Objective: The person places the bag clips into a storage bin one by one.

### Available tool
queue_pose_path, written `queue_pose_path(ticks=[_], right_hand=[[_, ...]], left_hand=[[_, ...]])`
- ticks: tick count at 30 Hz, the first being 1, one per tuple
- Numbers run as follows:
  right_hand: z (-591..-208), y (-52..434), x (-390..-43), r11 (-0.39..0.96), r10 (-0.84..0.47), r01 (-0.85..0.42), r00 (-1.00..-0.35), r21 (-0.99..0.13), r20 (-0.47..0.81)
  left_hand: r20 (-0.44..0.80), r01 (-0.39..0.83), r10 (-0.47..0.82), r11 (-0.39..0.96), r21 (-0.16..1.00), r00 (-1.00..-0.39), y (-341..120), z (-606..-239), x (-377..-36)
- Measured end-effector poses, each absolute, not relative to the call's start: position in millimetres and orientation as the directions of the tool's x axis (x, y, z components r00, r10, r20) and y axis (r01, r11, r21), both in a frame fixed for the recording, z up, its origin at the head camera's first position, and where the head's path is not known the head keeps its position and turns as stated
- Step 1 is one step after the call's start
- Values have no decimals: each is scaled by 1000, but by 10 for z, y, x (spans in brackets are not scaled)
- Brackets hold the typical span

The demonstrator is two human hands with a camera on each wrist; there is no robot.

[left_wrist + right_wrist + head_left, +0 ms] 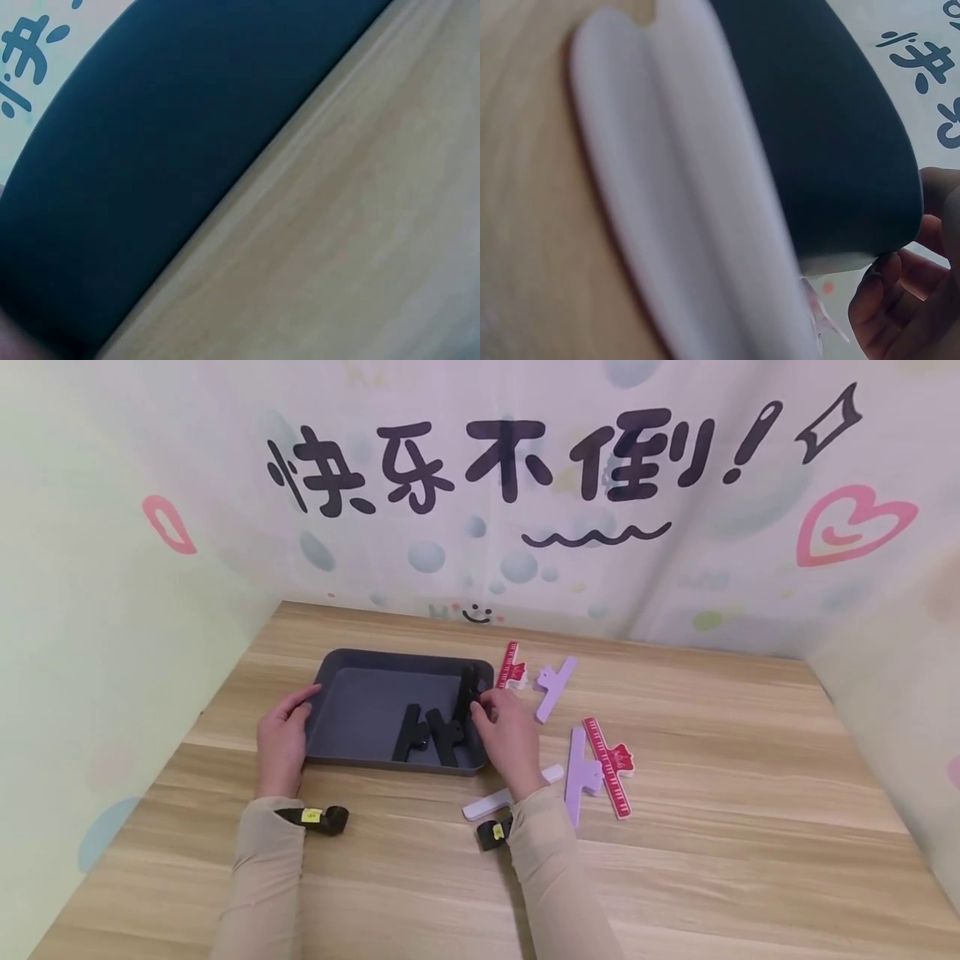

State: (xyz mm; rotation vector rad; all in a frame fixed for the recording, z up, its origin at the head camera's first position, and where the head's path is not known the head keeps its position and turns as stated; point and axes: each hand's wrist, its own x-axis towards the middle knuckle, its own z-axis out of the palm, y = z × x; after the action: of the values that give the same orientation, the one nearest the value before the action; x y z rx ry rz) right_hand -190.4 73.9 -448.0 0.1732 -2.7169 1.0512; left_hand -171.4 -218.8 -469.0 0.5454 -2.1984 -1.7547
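Observation:
A dark grey rectangular tray [367, 693] lies on the table. My left hand [282, 742] grips its left rim, with the thumb and fingers at the edge. My right hand [510, 735] is at the right wall of the tray and pinches a black clip [468, 687] just inside it. Two more black clips, one [409, 733] left of the other [446, 739], lie at the tray's front right. In the right wrist view the fingers of the right hand [922, 292] curl at the tray's corner, and a white clip [682, 180] fills the foreground.
Right of the tray lie a red-and-white clip [507, 667] and a purple clip [555, 689]. Nearer are another purple clip [576, 777] and another red one [609, 768]. The white clip [486, 805] is partly under the right forearm. A printed curtain [420, 585] stands behind the table.

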Motion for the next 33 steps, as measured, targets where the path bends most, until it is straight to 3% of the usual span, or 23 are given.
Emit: queue_pose_path(ticks=[11,25,33], right_hand=[[-4469,720,-1879,758,-72,-218,-965,-615,253],[-4449,676,-1868,751,-64,-129,-990,-647,124],[-4454,668,-1867,772,-89,-159,-986,-616,143]], left_hand=[[-24,-129,-454,200,971,-891,-2201,-4682,-1705],[-8,-98,-453,175,980,-891,-2199,-4686,-1710],[5,-92,-449,194,977,-894,-2187,-4686,-1711]])
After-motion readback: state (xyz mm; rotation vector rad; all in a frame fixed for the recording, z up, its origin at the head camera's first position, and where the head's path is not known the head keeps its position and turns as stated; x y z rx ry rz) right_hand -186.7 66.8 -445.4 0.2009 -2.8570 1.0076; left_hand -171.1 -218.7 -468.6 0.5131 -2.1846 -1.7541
